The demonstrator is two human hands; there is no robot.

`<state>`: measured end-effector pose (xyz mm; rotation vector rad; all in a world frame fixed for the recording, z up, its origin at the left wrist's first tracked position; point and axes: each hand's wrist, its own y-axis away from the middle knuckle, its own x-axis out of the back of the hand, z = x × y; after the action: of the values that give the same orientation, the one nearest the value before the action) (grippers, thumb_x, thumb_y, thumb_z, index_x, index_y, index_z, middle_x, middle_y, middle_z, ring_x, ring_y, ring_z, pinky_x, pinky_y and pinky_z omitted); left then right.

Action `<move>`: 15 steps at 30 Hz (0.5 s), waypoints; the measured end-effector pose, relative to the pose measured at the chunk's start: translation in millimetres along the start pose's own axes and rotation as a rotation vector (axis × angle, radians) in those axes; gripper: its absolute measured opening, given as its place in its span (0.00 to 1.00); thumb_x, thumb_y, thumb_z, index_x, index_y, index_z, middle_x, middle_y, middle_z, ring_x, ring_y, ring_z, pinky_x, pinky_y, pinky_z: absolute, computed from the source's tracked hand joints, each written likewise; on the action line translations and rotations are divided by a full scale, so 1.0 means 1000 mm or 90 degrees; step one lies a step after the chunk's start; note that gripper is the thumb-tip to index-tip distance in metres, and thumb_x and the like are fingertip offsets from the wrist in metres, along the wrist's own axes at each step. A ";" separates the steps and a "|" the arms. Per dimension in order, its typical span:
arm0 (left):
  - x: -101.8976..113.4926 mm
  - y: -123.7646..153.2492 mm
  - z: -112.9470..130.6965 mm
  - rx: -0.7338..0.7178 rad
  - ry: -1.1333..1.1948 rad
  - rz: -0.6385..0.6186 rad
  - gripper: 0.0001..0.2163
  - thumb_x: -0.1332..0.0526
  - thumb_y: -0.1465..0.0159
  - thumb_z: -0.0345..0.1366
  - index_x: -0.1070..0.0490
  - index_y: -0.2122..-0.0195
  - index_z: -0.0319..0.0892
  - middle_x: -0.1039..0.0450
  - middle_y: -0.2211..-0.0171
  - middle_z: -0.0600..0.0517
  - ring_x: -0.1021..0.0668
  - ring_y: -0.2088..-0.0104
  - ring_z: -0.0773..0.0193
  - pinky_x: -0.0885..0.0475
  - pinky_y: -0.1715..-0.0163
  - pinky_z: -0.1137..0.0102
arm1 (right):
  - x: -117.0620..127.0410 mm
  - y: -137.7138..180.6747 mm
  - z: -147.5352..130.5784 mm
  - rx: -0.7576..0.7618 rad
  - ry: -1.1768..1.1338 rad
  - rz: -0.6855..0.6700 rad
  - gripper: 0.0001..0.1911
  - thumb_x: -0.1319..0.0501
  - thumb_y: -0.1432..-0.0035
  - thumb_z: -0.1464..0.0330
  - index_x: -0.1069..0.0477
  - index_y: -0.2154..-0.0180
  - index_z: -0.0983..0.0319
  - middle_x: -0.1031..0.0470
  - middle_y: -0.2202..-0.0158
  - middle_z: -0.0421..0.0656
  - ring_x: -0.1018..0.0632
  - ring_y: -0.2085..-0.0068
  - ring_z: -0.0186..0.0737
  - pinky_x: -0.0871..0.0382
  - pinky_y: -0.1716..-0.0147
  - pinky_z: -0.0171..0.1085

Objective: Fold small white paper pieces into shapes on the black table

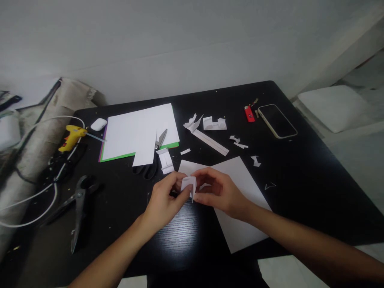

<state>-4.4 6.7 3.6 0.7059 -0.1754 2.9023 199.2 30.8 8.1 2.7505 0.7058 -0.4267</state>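
Observation:
Both of my hands meet over the near middle of the black table (300,180). My left hand (164,202) and my right hand (218,192) pinch a small folded white paper piece (189,185) between their fingertips, holding it just above the table. Under my right hand lies a white paper sheet (240,232). Black-handled scissors (156,154) rest just beyond my hands, partly under a stack of white and coloured sheets (135,132).
White paper scraps (210,124) are scattered behind the hands. A red lighter (249,113) and a phone (277,121) sit far right. A yellow glue gun (71,137), white earbud case (99,124), cables and pliers (78,208) lie at the left.

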 end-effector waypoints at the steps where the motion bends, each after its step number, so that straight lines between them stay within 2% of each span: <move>1: 0.000 0.000 0.001 0.000 0.002 0.004 0.06 0.35 0.32 0.34 0.27 0.55 0.44 0.30 0.73 0.58 0.28 0.75 0.70 0.32 0.75 0.76 | 0.000 0.000 0.000 0.003 -0.007 -0.007 0.24 0.24 0.50 0.71 0.24 0.51 0.58 0.24 0.60 0.42 0.22 0.56 0.39 0.25 0.57 0.39; 5: 0.001 0.000 0.002 -0.021 0.033 0.023 0.14 0.34 0.33 0.32 0.31 0.47 0.47 0.31 0.72 0.60 0.27 0.75 0.72 0.31 0.75 0.78 | 0.001 -0.001 0.002 -0.021 -0.008 0.008 0.26 0.23 0.52 0.70 0.25 0.50 0.58 0.23 0.59 0.42 0.21 0.58 0.38 0.24 0.57 0.39; 11: 0.002 0.000 0.001 -0.087 -0.027 0.040 0.13 0.34 0.33 0.31 0.27 0.49 0.48 0.33 0.72 0.60 0.29 0.76 0.73 0.30 0.73 0.78 | -0.001 -0.002 0.003 -0.005 0.008 0.030 0.24 0.21 0.53 0.69 0.23 0.54 0.57 0.20 0.62 0.41 0.20 0.63 0.37 0.23 0.60 0.40; 15: 0.004 0.002 0.000 -0.118 -0.051 0.030 0.12 0.35 0.33 0.29 0.26 0.49 0.47 0.28 0.69 0.57 0.26 0.72 0.71 0.28 0.70 0.77 | -0.001 -0.003 0.002 0.009 0.028 0.054 0.18 0.22 0.51 0.67 0.21 0.58 0.58 0.20 0.62 0.41 0.19 0.63 0.38 0.23 0.60 0.39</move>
<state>-7.8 5.4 5.6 0.7950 -0.4697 2.8532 196.4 32.1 6.6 2.7983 0.5961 -0.3553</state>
